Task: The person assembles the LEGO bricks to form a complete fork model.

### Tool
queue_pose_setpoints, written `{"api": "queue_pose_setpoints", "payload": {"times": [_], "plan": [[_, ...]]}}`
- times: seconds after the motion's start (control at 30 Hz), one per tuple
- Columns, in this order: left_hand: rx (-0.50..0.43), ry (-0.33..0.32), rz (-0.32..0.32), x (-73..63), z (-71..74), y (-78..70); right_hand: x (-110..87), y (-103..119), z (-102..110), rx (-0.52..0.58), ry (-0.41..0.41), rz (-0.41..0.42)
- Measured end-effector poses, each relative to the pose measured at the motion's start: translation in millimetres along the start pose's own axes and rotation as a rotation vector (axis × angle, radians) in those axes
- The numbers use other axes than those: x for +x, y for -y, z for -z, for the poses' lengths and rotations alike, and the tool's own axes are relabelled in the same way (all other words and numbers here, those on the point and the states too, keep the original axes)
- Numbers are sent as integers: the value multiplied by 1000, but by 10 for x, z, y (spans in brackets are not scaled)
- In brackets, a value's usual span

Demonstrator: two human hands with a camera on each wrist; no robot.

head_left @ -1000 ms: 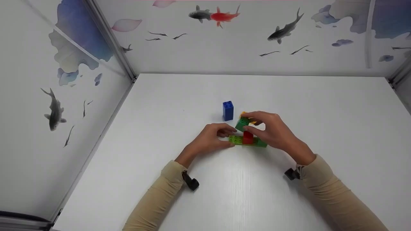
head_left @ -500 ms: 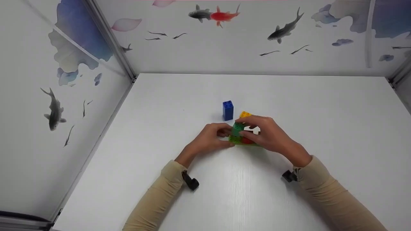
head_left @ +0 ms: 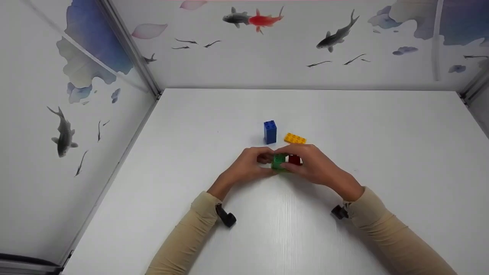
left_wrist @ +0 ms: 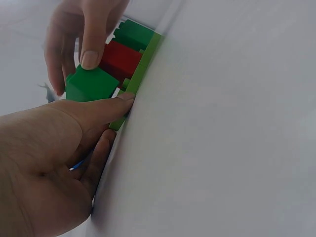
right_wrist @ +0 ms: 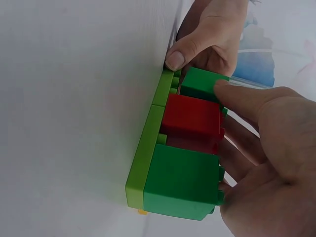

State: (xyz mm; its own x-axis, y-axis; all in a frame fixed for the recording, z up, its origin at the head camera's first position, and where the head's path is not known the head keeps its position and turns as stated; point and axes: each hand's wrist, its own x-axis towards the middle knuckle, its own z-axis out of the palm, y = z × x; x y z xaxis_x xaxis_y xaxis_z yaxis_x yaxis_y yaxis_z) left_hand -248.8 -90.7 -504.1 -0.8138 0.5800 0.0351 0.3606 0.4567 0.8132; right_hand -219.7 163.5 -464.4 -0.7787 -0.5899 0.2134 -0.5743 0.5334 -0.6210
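My left hand (head_left: 248, 165) grips the left end of a light green studded strip (right_wrist: 148, 143), thumb on its near edge. A seam crosses the strip. My right hand (head_left: 316, 165) pinches a green toy brick (left_wrist: 91, 86) between thumb and fingers. That brick sits close over the studs at the strip's left end, tilted in the left wrist view. A red brick (right_wrist: 190, 116) stands on the strip's middle. On the right end is another green brick (right_wrist: 180, 180), hidden behind my right hand in the head view.
Behind the hands, a tall blue brick stack (head_left: 270, 132) stands upright on the white table (head_left: 214, 114). A flat yellow studded plate (head_left: 295, 138) lies to its right, just beyond my right fingers. White panels with painted fish (head_left: 336, 36) border the back and left.
My right hand has carried the green brick left and down, from above the red brick to the strip's left end. The yellow plate has come into fuller view. My left hand has stayed put.
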Motion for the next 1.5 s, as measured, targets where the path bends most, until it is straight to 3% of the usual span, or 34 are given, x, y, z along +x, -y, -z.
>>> {"api": "queue_pose_setpoints", "payload": {"times": [0.7, 0.97, 1.5], "plan": [[5, 8, -10, 10, 6, -8, 19, 41, -65, -23, -14, -46], [20, 7, -22, 5, 11, 7, 27, 42, -106, -47, -38, -1], [38, 16, -16, 4, 1, 31, 37, 93, -120, -81, -35, 0]]}}
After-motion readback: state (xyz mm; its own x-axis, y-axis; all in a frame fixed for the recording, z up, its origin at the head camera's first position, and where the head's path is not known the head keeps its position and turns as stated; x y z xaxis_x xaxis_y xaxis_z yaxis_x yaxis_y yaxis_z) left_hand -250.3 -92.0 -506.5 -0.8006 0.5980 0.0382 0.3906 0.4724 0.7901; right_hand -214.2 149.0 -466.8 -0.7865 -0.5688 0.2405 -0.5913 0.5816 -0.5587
